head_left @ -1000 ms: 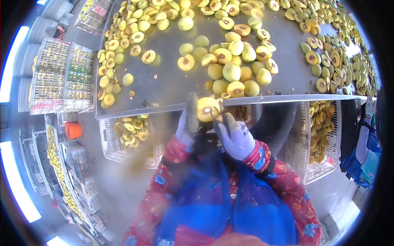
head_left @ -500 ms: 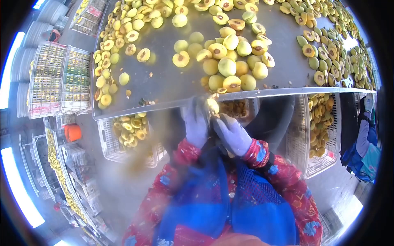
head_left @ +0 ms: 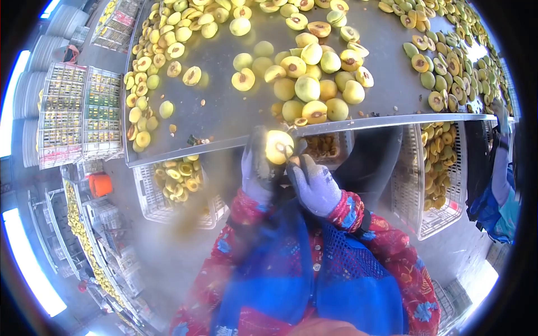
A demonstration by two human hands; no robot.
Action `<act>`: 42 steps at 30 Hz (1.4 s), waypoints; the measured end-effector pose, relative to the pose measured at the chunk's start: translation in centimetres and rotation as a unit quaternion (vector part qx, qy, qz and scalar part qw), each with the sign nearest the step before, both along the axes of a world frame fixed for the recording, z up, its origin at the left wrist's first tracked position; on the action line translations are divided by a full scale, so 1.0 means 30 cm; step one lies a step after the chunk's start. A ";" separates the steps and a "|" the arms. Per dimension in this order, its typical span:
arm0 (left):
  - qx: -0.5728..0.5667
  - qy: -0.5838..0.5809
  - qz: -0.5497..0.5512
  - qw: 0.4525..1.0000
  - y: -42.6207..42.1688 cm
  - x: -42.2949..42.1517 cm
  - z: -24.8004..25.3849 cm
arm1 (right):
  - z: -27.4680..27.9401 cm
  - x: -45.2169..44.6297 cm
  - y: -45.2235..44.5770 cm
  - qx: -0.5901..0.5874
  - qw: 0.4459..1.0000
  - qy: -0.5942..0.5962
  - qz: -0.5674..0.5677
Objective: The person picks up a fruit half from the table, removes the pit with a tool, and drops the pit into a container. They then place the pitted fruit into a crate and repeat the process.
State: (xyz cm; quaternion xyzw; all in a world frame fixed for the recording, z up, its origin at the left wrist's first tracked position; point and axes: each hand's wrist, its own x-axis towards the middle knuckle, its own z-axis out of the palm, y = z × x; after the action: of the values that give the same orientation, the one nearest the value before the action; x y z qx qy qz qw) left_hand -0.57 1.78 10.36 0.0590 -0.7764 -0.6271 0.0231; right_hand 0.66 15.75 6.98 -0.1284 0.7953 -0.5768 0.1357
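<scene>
Gloved in lilac with dark grippy fingers, my left hand is closed around a yellow stone-fruit half, its cut face turned up with a brown pit hollow showing. My right hand, in a matching glove, has its fingers curled together at the fruit's lower right edge. Something small and tan shows at those fingertips, too blurred to name. Both hands are just in front of the metal table's edge. Beyond them is a pile of whole-looking and halved yellow-green fruit.
Under the table edge stand a white crate of fruit halves on the left and another on the right. Dark flesh bits fill a container between them. A co-worker's sleeve is at far right. Stacked crates stand left.
The fruit half has come up and left, its cut face now plainly visible. My right hand shifted slightly. At far right, the co-worker's hand reached up toward the table.
</scene>
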 end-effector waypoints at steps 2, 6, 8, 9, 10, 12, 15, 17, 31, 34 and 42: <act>-0.130 0.082 -0.042 0.987 -0.024 -0.001 -0.066 | -0.020 0.000 0.000 0.048 0.997 0.065 0.010; -0.156 0.143 0.001 0.977 -0.024 0.000 -0.188 | -0.045 -0.003 -0.009 -0.020 0.998 0.058 -0.031; -0.136 0.163 0.011 0.977 -0.010 -0.005 -0.191 | -0.011 -0.011 -0.014 -0.080 0.991 -0.093 -0.047; -0.129 0.171 0.012 0.977 -0.003 -0.003 -0.196 | 0.013 -0.013 -0.011 -0.109 0.978 -0.169 -0.054; -0.122 0.179 0.014 0.976 0.004 -0.001 -0.200 | 0.036 -0.022 -0.001 -0.164 0.956 -0.242 -0.037; -0.050 0.154 0.006 0.987 0.016 -0.002 -0.214 | 0.067 -0.050 0.021 -0.271 0.886 -0.377 0.000; 0.119 0.057 -0.018 0.991 0.021 -0.012 -0.209 | 0.022 -0.035 0.033 -0.369 0.812 -0.453 0.000; 0.016 0.020 -0.065 0.998 0.014 -0.020 -0.113 | 0.017 -0.030 0.022 -0.337 0.835 -0.433 -0.030; 0.033 0.026 0.123 0.992 -0.047 0.021 -0.226 | 0.009 -0.040 0.109 -0.637 0.482 -0.587 0.130; -0.506 0.145 0.105 0.844 -0.274 0.064 -0.185 | 0.014 -0.068 0.151 -0.524 0.635 -0.557 0.111; -0.564 -0.098 0.087 0.816 -0.512 -0.279 -0.069 | -0.076 -0.072 0.122 -0.247 0.923 -0.293 0.034</act>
State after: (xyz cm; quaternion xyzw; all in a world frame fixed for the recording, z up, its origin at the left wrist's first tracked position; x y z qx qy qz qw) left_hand -8.95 -13.57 8.28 0.1639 -0.9838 -0.0659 0.0300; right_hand -1.50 19.43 4.71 -0.0104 0.5471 -0.7619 0.3465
